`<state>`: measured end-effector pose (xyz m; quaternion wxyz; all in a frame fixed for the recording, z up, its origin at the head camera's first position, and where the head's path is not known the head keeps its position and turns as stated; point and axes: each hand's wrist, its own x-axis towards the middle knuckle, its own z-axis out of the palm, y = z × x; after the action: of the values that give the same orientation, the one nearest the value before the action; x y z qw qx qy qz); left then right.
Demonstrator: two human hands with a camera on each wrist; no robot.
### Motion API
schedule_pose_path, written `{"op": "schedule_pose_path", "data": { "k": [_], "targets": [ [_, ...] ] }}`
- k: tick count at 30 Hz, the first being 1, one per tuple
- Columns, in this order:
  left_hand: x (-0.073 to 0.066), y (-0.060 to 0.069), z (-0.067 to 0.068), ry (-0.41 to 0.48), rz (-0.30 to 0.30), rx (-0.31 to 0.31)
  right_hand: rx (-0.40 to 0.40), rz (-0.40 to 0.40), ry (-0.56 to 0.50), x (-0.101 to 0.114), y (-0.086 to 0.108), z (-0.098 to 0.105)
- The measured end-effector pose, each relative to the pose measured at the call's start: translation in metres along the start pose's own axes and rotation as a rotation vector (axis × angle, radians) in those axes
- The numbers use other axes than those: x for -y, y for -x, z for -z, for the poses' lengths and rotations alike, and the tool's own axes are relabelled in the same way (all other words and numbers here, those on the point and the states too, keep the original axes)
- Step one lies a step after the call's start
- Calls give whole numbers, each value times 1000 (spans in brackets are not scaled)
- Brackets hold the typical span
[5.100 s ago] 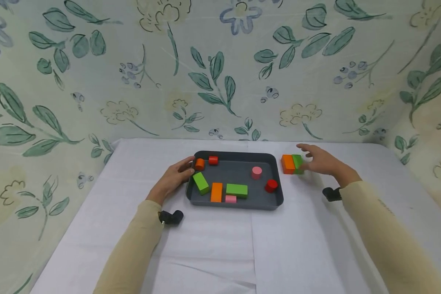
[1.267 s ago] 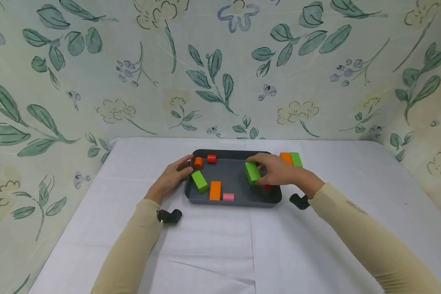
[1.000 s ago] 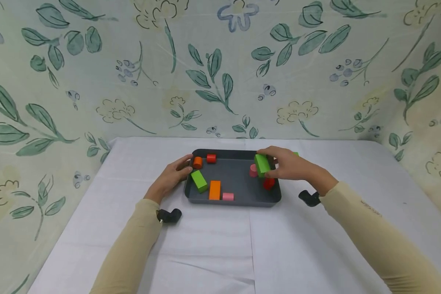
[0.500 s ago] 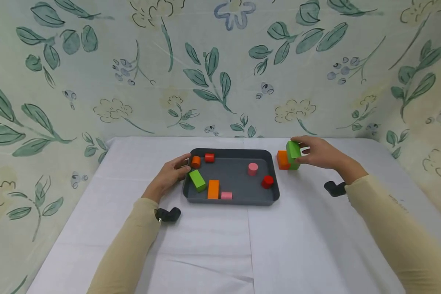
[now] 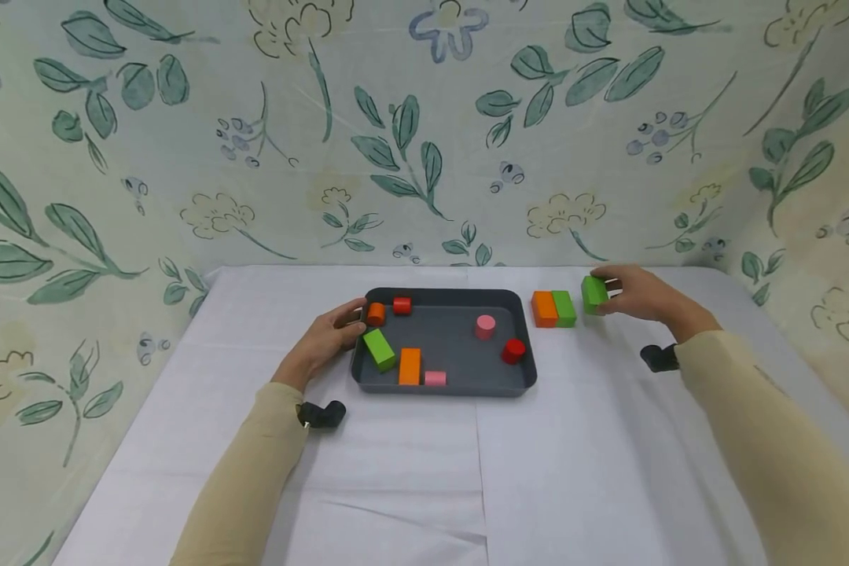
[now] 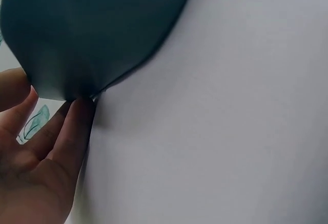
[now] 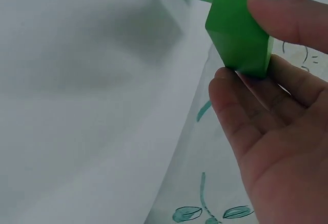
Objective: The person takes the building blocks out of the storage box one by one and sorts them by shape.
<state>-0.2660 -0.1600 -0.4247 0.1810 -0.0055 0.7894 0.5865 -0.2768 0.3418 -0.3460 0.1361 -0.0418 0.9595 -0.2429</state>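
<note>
Near two touching blocks [image 5: 545, 309], right hand [image 5: 640, 295] pinches one green block [image 5: 591, 295]; relaxed left hand [image 5: 324, 339] touches one tray [image 5: 442, 324].

Head view: 2 sleeves [image 5: 237, 479] cut off at bottom. Right wrist view: right hand [image 7: 287, 144] partly hides green block [image 7: 236, 32].

The place looks like a screened-off recording station; the building cannot be told. A white, cloth-covered table [image 5: 403, 472] lies under the left hand [image 5: 321, 343] and right hand [image 5: 640, 294]. A pale backdrop printed with green leaves [image 5: 424, 236] rises beyond both and along their outer sides. A small black wrist camera [image 5: 321, 414] sits behind each hand.
</note>
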Motion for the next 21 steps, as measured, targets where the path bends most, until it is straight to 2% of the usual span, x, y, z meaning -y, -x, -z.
{"op": "schedule_pose_path", "data": {
  "k": [7, 21],
  "targets": [
    [0, 3, -3, -5, -23, -8, 44, -45, 6, -18, -12, -8],
    [0, 4, -3, 3, -36, 1, 57, -60, -40, -13, -14, -23]
  ]
}}
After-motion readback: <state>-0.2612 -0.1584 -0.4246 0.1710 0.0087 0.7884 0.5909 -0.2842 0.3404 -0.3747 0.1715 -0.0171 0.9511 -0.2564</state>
